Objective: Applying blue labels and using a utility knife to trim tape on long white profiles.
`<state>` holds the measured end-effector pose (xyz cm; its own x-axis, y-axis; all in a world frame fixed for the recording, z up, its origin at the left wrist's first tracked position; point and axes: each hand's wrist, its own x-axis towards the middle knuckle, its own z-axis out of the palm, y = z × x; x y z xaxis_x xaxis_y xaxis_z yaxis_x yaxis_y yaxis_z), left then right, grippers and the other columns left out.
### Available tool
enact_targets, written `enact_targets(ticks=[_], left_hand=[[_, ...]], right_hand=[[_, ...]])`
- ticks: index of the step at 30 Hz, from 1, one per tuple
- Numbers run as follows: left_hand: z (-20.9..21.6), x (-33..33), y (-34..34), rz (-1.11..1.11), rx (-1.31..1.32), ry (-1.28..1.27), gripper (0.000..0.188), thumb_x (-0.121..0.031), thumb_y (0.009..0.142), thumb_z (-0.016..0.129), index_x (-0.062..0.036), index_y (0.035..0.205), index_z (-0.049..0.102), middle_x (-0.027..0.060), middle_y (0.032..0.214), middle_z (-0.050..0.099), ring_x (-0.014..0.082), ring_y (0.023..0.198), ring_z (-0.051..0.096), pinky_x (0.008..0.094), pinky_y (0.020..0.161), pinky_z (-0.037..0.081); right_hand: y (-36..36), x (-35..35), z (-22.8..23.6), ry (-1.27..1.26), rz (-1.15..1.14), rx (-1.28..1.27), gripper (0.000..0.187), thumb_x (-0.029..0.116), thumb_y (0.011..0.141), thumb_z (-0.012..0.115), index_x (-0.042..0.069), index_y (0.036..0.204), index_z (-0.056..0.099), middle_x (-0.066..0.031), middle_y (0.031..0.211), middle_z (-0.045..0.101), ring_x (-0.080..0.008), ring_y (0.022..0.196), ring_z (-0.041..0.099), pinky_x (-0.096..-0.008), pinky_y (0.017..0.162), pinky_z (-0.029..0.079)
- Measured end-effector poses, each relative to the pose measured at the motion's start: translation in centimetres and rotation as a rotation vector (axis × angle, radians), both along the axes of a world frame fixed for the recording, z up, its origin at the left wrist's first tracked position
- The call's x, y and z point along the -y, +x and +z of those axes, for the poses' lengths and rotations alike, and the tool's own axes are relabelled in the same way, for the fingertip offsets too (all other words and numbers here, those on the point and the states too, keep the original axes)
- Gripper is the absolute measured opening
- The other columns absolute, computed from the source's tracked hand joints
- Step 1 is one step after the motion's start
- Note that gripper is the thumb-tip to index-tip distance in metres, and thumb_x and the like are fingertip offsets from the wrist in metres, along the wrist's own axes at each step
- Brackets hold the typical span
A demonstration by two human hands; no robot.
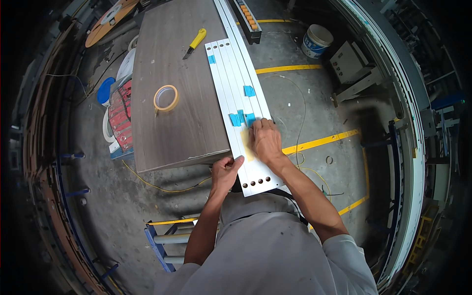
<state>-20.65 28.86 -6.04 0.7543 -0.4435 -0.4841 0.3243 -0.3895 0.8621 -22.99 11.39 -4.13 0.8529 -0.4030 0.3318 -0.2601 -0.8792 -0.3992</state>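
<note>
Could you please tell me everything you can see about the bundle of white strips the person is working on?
The white strips are long, flat, smooth panels, laid side by side along the right edge of the grey-brown wooden table, their near end overhanging it. Round holes run across each end. Blue tape pieces cross them at several spots, and a tan tape patch lies under the right hand, pressing flat on top. The left hand grips the near left edge.

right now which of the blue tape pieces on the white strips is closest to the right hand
The blue piece just above the right hand, almost at its fingertips; the others lie farther up or left.
</note>
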Motion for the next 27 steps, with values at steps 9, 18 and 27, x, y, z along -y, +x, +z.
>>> enact_targets(ticks=[9, 18, 27], left_hand=[[-0.1, -0.3, -0.9, 0.011, 0.143, 0.141, 0.04, -0.037, 0.081, 0.075, 0.003, 0.083, 0.068, 0.0045, 0.064, 0.063, 0.0084, 0.058, 0.052, 0.0282, 0.055, 0.044], [29.5, 1.6, 4.6, 0.038, 1.101, -0.567, 0.121, -0.088, 0.072, 0.044, 0.0085, 0.144, 0.032, 0.0061, 0.093, 0.057, 0.0031, 0.059, 0.038, 0.0178, 0.055, 0.031], [35.5, 2.6, 4.6, -0.494, 1.082, -1.065, 0.109, -0.075, 0.083, 0.046, 0.011, 0.145, 0.024, 0.0205, 0.127, 0.054, 0.0028, 0.056, 0.038, 0.0165, 0.053, 0.031]], right_hand=[[-14.6, -0.6, 10.4, 1.141, 0.47, -0.433, 0.003, 0.001, 0.087, 0.056, 0.003, 0.087, 0.054, -0.0077, 0.083, 0.062, -0.0231, 0.077, 0.062, -0.0356, 0.065, 0.047], [-16.6, 4.7, 17.1, 1.296, 0.282, 0.272, 0.022, 0.004, 0.083, 0.064, 0.0, 0.101, 0.051, -0.0069, 0.073, 0.06, -0.0094, 0.053, 0.054, -0.021, 0.05, 0.046], [-11.7, 3.0, 29.8, 0.807, 0.466, 0.79, 0.108, 0.055, 0.075, 0.074, -0.008, 0.146, 0.021, -0.0294, 0.133, 0.046, -0.0019, 0.043, 0.046, -0.0109, 0.036, 0.038]])
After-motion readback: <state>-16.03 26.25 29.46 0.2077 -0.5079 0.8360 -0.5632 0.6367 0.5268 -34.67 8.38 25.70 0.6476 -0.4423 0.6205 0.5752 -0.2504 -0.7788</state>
